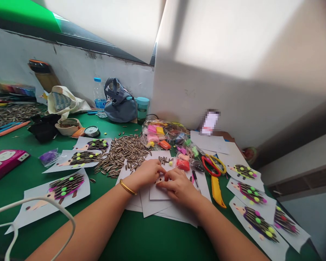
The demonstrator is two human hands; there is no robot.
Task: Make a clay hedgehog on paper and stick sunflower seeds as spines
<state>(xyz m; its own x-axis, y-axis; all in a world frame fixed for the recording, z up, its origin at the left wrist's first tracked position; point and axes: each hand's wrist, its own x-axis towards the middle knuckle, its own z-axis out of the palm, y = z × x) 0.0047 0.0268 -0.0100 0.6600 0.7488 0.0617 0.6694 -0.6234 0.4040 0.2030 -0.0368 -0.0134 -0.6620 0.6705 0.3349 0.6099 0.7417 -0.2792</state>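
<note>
My left hand (151, 172), with a gold bangle at the wrist, bends its fingers down onto a white sheet of paper (157, 195) on top of a loose stack. Opposite it, my right hand (179, 184) rests on the same sheet, its curled fingertips meeting those of the left. Whatever the fingertips pinch or press is too small and covered to make out. Small dark spots and a bit of pink show on the sheet around them. Striped sunflower seeds (127, 150) lie heaped just beyond my left hand. Beyond my right hand sits a packet of red modelling clay (183, 164).
Seed-covered hedgehog pictures lie left (66, 188) and right (258, 221). Red- and yellow-handled scissors (210, 165), a yellow utility knife (218, 192) and a pen (196, 180) are beside the stack. Behind stand clay packets (154, 132), a blue bag (121, 105) and a water bottle (99, 98). A white cable (70, 221) loops front left.
</note>
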